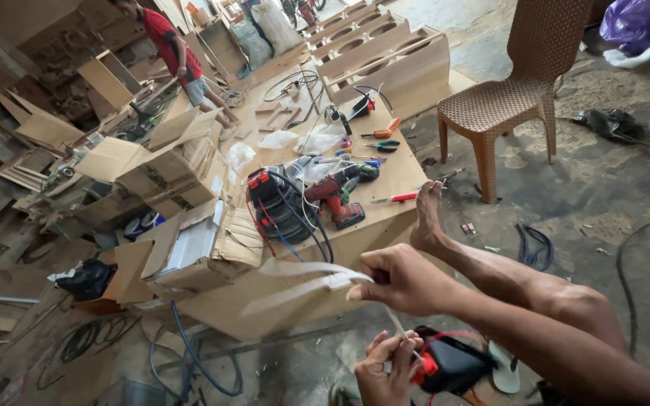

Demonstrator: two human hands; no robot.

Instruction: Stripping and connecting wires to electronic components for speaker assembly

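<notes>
My right hand [400, 280] is closed in a pinch on a pale, translucent strip of tape [306, 280], which runs out to the left in two curling tails and down in a thin band to my left hand [385, 368]. That left hand is curled shut around the lower end of the strip, just beside a black and red object [453, 365] resting low in the frame; I cannot tell what it is. My bare foot [428, 218] is propped on the edge of a plywood worktop [393, 177]. On that board lie a red cordless drill [338, 197], a coil of black and red cable [280, 204], and scissors and screwdrivers [382, 139]. Open cardboard boxes [167, 162] sit to the left, a brown woven chair [517, 83] stands to the right, and a person in a red shirt [174, 49] bends over work far back.
</notes>
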